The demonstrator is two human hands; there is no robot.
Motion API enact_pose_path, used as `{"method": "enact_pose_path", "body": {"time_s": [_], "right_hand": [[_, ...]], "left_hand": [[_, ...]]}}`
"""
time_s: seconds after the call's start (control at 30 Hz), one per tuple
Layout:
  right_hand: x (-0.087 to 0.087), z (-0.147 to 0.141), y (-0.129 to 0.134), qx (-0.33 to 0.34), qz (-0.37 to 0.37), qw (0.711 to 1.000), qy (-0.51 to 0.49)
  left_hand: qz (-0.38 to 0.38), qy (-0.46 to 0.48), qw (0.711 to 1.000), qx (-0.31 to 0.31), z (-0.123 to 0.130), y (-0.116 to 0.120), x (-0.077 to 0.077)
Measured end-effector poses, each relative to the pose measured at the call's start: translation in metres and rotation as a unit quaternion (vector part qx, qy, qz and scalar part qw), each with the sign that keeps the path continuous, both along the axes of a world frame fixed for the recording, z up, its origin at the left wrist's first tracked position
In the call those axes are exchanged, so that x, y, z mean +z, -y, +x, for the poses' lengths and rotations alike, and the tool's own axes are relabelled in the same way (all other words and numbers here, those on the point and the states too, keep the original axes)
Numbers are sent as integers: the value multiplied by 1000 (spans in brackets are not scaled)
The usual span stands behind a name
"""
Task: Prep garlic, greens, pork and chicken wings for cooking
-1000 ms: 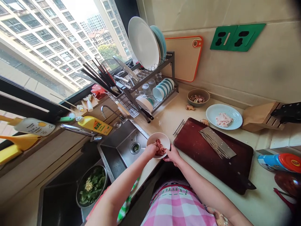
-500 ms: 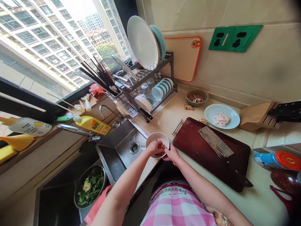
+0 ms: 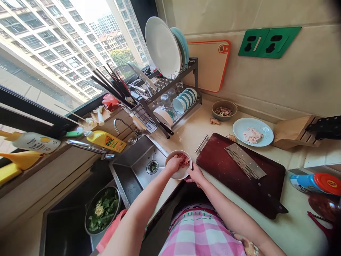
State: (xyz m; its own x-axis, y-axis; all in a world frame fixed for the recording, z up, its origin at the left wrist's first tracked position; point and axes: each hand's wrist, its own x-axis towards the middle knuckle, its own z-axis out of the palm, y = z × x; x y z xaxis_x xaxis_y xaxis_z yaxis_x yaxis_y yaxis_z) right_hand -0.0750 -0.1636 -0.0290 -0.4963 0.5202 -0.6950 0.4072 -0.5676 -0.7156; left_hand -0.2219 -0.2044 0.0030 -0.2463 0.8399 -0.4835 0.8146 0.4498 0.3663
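A white bowl point(image 3: 179, 175) sits at the counter edge beside the sink, with raw reddish meat point(image 3: 184, 160) in it. My left hand point(image 3: 174, 164) reaches into the bowl, its curled fingers closed on the meat and partly hidden by it. At the bowl's right side, my right hand point(image 3: 196, 175) grips the rim, thumb on top and fingers beneath. Just right of the bowl lies a dark red cutting board point(image 3: 215, 163), with a cleaver point(image 3: 245, 160) flat on it.
Left lies a steel sink point(image 3: 141, 160); a pot of leafy greens point(image 3: 102, 213) stands in the dark basin. Behind are a dish rack point(image 3: 170, 89), a brown bowl point(image 3: 224, 110), a plate of pale meat point(image 3: 253, 132) and a knife block point(image 3: 293, 131). A red-lidded jar point(image 3: 325, 183) lies right.
My left hand has shifted slightly left within the bowl, and the meat is now gathered toward its far side. My right hand stays on the rim.
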Motion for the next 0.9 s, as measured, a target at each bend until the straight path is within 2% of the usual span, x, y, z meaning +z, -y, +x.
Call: {"method": "enact_pose_path", "body": {"time_s": [0.17, 0.27, 0.37, 0.47, 0.6, 0.67, 0.73, 0.9], "right_hand": [[-2, 0, 1, -7, -9, 1000, -14], [-3, -1, 1, -14, -10, 1000, -19], [-4, -1, 2, -15, -12, 1000, -18], [-6, -2, 2, -14, -10, 1000, -16], [-8, -1, 1, -8, -11, 1000, -22], [-7, -1, 1, -6, -13, 1000, -24], [-6, -1, 0, -4, -14, 1000, -24], [0, -1, 0, 1, -10, 1000, -14]], "left_hand": [[-3, -54, 997, 53, 3, 5, 15], [-7, -82, 989, 120, 17, 3, 6], [8, -77, 986, 148, 30, -7, -6], [32, -65, 988, 139, 30, -10, -3], [57, -61, 991, 103, 24, 5, 17], [56, -50, 994, 81, 24, 11, 22], [52, -42, 995, 71, 26, 11, 18], [28, -17, 998, 57, 30, -5, -5]]}}
